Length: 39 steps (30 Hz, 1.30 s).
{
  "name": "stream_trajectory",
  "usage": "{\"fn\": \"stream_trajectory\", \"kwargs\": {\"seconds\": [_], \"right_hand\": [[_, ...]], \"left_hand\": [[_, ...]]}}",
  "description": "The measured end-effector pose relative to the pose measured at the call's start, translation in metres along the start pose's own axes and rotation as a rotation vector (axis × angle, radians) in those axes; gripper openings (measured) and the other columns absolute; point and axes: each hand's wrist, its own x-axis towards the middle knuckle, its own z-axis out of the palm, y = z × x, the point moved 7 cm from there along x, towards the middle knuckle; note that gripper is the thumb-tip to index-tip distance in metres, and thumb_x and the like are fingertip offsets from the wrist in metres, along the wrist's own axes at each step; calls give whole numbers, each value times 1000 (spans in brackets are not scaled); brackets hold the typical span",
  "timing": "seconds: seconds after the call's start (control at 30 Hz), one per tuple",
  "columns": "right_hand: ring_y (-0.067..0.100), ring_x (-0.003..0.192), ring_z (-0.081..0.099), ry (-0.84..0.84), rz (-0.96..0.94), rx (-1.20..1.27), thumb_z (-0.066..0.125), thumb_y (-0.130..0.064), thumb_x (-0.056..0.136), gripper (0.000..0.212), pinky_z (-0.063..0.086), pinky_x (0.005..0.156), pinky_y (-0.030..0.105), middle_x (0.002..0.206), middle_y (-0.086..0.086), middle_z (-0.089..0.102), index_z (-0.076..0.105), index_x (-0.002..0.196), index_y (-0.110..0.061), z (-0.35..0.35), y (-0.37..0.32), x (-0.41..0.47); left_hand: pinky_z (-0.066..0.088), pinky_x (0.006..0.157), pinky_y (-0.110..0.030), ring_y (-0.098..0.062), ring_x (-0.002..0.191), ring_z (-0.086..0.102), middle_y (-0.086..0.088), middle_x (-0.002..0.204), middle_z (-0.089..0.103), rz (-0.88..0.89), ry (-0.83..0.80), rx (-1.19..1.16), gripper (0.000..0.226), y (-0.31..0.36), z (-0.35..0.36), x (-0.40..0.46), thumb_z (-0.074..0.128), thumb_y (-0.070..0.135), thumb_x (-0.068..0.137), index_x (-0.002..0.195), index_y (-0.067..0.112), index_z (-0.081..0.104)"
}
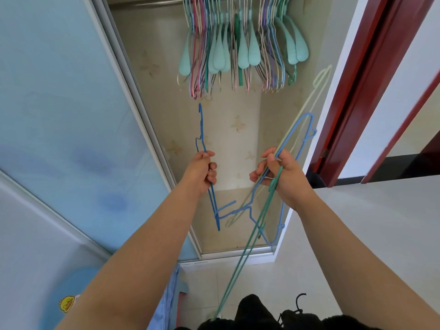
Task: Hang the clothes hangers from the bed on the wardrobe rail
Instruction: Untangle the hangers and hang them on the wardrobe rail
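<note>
Left hand [202, 171], centre of frame, fingers curled tight round one thin dark-blue wire clothes hanger [204, 148]; the hanger stands near upright, its hook end pointing up toward the rail, lower end dropping below the fist to centre frame. Right hand [281, 173], right of centre, fingers and thumb curled round a bundle of thin wire hangers: a light-blue hanger [300, 126], a cream-white hanger [316, 91] reaching to upper right, a green hanger [240, 256] running long down to bottom centre. The two hands are near each other, apart; the bundle's lower parts cross near the dark-blue hanger's lower end, contact there cannot be told.

Top centre: metal wardrobe rail [147, 2] with a dense row of hung hangers [238, 44], mint plastic ones with wide shoulders mixed with pink, purple, blue and white wire ones. Open wardrobe interior behind, beige panel with faint star pattern [238, 125]. Frosted pale-blue sliding door [59, 115] fills left of frame. Dark-red door frame [362, 86] at right. Light tiled floor [273, 282] at bottom.
</note>
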Motion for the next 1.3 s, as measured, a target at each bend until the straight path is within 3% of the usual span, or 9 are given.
{"fn": "stream_trajectory", "kwargs": {"seconds": [0.17, 0.33, 0.5, 0.67, 0.87, 1.03, 1.23, 1.3], "right_hand": [[26, 72, 69, 91, -68, 56, 36, -13, 104, 18, 58, 76, 37, 69, 5, 58, 50, 93, -12, 1, -6, -1], [20, 68, 68, 120, -112, -59, 35, -10, 104, 19, 55, 69, 25, 69, 8, 55, 50, 92, -13, -2, -10, -4], [17, 65, 64, 77, -135, -171, 35, -5, 102, 20, 56, 70, 26, 68, 11, 51, 49, 90, -13, 13, -6, -6], [13, 68, 66, 58, -117, -287, 37, -6, 102, 22, 50, 67, 18, 69, 7, 55, 50, 90, -19, 21, -1, -8], [34, 78, 64, 76, -179, -354, 41, -9, 101, 26, 52, 82, 42, 69, 3, 58, 53, 88, -28, 27, -4, -8], [21, 75, 65, 87, -215, -462, 40, -8, 101, 23, 51, 76, 24, 73, -2, 56, 51, 88, -23, 28, -5, -9], [18, 69, 64, 158, -229, -332, 40, -5, 101, 23, 52, 71, 24, 76, 5, 53, 51, 86, -20, 16, -3, -8], [14, 66, 64, 207, -244, -285, 39, -5, 101, 25, 52, 71, 24, 69, 4, 53, 51, 88, -22, 10, -5, -9]], "left_hand": [[35, 38, -16, -8, 34, 39, -5, 65, 47, -21, 36, 61, 13, -21, -2, -4, 35, 17, 103, 98, 16, 47], [50, 44, -23, -14, 43, 62, -7, 77, 69, 11, 24, 213, 8, -25, -9, -7, 40, 20, 103, 108, 13, 42], [54, 46, -29, -21, 61, 69, -5, 89, 70, 83, 0, 308, 20, -17, 0, -16, 38, 23, 104, 113, 6, 44], [58, 63, -37, -24, 79, 69, -10, 103, 67, 43, -142, 271, 21, -8, 16, -27, 30, 11, 105, 102, 6, 50], [59, 59, -33, -20, 69, 70, -6, 94, 72, 67, -202, 373, 17, -4, 21, -35, 39, 10, 103, 96, 9, 55], [56, 54, -28, -18, 60, 64, -6, 90, 71, 51, -174, 488, 16, -7, 15, -34, 40, 12, 103, 100, 9, 55], [39, 38, -17, -15, 44, 44, -6, 77, 67, 118, 8, 601, 20, -2, -6, -22, 34, 13, 102, 101, 11, 54], [35, 42, -19, -21, 46, 46, -6, 74, 66, 170, 60, 683, 20, -2, -14, -15, 33, 14, 100, 99, 12, 52]]}}
